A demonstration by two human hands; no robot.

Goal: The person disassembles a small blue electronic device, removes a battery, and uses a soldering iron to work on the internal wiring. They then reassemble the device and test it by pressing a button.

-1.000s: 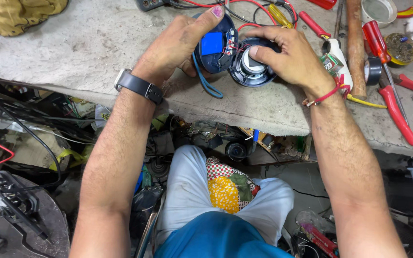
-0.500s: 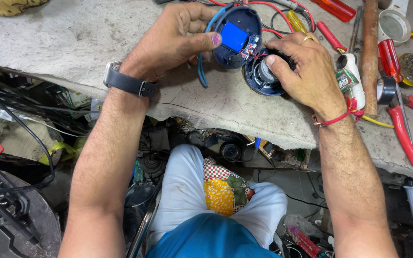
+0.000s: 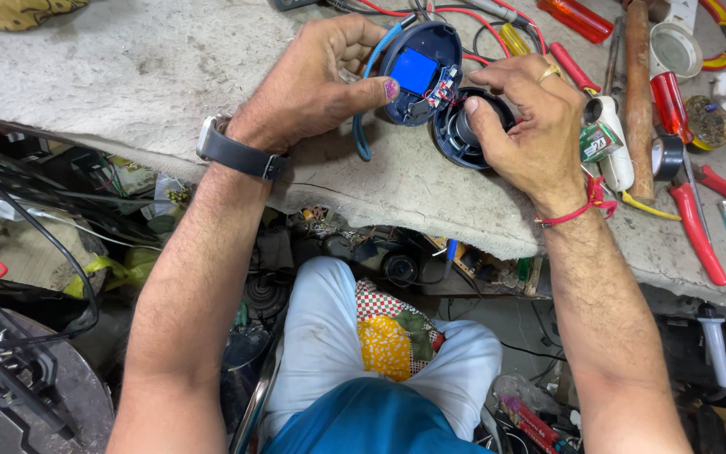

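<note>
The round dark-blue shell half [image 3: 420,71] is tilted up on edge, its open inside turned to the camera, showing a bright blue rectangular block and a small cluster of red, white and black wires at its right rim. A blue cord loops off its left side. Just right of this shell half and touching it, the second dark round half [image 3: 472,130] lies lower on the grey surface [image 3: 170,76], open side up, with a grey speaker cone in its middle.
</note>
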